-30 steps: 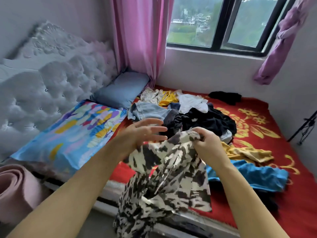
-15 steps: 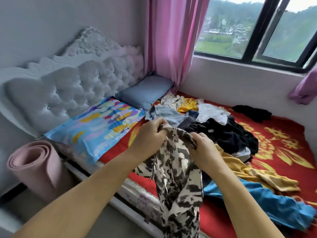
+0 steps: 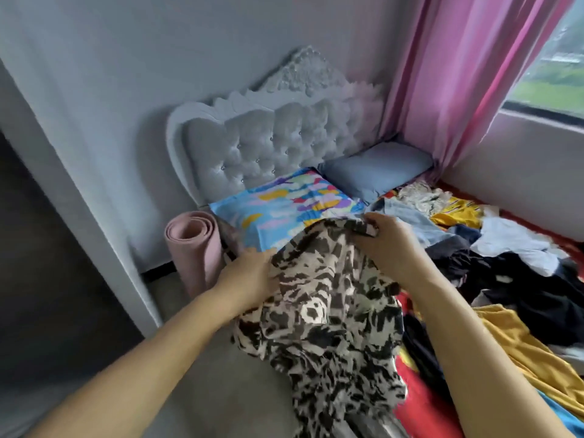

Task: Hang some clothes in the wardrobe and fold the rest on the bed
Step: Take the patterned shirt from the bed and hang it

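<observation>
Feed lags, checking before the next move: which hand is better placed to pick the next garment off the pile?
Right. The right hand grips the patterned garment at its top edge, right beside the clothes pile. The left hand holds the garment's other side, toward the rolled pink mat.

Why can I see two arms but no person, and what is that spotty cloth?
The camera sits on the person's head and looks down, so you see only their own arms. The left hand and the right hand both hold a black-and-white patterned garment above the edge of the bed. A pile of clothes lies on the red bedcover, with a colourful pillow and a blue pillow by the headboard. A rolled pink mat stands beside the bed.
</observation>
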Demonstrator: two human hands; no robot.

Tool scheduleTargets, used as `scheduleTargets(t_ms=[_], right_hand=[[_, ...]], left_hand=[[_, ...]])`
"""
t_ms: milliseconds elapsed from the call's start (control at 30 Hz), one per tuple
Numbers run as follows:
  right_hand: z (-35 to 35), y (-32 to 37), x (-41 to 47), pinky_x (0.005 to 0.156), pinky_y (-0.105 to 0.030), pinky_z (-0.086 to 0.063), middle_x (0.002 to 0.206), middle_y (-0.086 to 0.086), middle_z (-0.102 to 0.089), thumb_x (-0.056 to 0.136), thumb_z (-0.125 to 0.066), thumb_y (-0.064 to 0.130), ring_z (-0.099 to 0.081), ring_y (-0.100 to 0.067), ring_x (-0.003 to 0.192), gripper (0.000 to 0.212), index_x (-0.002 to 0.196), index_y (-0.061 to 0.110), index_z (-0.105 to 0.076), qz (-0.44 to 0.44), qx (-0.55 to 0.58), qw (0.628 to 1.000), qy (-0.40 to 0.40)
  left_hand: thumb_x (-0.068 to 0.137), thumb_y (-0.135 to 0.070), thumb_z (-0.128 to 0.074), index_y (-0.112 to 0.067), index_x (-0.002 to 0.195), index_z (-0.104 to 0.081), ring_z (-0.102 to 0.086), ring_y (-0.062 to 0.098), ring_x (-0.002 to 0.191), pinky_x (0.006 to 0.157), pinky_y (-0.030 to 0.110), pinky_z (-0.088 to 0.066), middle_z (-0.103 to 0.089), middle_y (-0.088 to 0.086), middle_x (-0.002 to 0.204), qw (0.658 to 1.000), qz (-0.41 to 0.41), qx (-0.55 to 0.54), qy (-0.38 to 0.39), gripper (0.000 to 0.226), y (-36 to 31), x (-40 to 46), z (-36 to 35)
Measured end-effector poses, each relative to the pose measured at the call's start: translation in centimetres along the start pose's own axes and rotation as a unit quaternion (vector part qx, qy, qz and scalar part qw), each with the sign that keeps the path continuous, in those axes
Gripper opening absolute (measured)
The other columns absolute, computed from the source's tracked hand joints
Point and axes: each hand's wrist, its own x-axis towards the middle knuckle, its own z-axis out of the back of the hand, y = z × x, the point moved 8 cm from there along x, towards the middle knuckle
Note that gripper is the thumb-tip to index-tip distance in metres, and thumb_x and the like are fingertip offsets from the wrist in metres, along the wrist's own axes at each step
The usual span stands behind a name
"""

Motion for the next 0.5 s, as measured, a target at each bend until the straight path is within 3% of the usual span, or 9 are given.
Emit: scheduleTargets(t_ms=[100, 200, 267, 333, 400, 500], right_hand=[[-2.6, 6.6, 0.7, 0.054, -0.013, -0.035, 0.07, 0.012, -0.056, 0.085, -0.069, 0.03, -0.049, -0.001, 0.058, 0.021, 0.105, 0.022, -0.069, 0.06, 0.003, 0.997, 0.054], [-5.5, 12.6, 0.6, 0.053, -0.012, -0.037, 0.071, 0.013, -0.057, 0.086, -0.066, 0.026, -0.049, 0.0, 0.054, 0.018, 0.105, 0.028, -0.068, 0.104, -0.024, 0.99, 0.093], [-8.5, 17.1, -0.2, 0.054, -0.011, -0.038, 0.072, 0.012, -0.06, 0.085, -0.064, 0.018, -0.052, 0.001, 0.054, 0.02, 0.103, 0.025, -0.069, 0.146, -0.033, 0.979, 0.141], [-12.1, 21.6, -1.3, 0.054, -0.012, -0.04, 0.067, 0.013, -0.058, 0.085, -0.058, 0.013, -0.054, -0.001, 0.056, 0.021, 0.101, 0.021, -0.068, 0.197, -0.087, 0.959, 0.185], [-15.2, 25.7, -2.0, 0.063, -0.028, -0.043, 0.08, 0.0, -0.065, 0.086, -0.052, 0.014, -0.061, -0.021, 0.075, 0.02, 0.1, 0.019, -0.066, 0.242, -0.157, 0.943, 0.168], [-18.9, 31.3, -2.4, 0.059, -0.03, -0.034, 0.09, -0.013, -0.066, 0.088, -0.046, 0.016, -0.06, -0.033, 0.081, 0.018, 0.095, 0.017, -0.063, 0.249, -0.143, 0.954, 0.092]], left_hand=[[0.088, -0.015, -0.05, -0.013, 0.086, -0.06, -0.063, 0.027, 0.091, 0.065, 0.031, -0.042, -0.068, 0.009, 0.093, 0.999, 0.012, -0.032, -0.035, 0.01, 4.4, -2.7, 1.7], [0.092, -0.022, -0.049, -0.016, 0.079, -0.062, -0.062, 0.024, 0.079, 0.057, 0.029, -0.039, -0.066, 0.003, 0.081, 0.989, 0.08, -0.033, -0.118, 0.02, 11.1, -6.2, 6.5], [0.092, -0.026, -0.05, -0.022, 0.065, -0.054, -0.058, 0.023, 0.069, 0.053, 0.027, -0.037, -0.059, -0.002, 0.068, 0.974, 0.129, -0.055, -0.178, 0.028, 15.9, -9.4, 10.3], [0.091, -0.019, -0.052, -0.018, 0.061, -0.055, -0.056, 0.022, 0.066, 0.052, 0.027, -0.034, -0.059, 0.001, 0.064, 0.953, 0.169, -0.117, -0.222, 0.03, 20.6, -12.5, 13.8], [0.09, -0.01, -0.051, -0.014, 0.073, -0.065, -0.06, 0.02, 0.07, 0.058, 0.028, -0.041, -0.066, 0.004, 0.073, 0.911, 0.212, -0.231, -0.267, 0.022, 25.0, -15.3, 16.5], [0.093, -0.007, -0.049, -0.021, 0.082, -0.067, -0.065, 0.016, 0.072, 0.061, 0.024, -0.048, -0.07, 0.001, 0.079, 0.807, 0.254, -0.408, -0.344, 0.025, 30.4, -19.8, 19.2]])
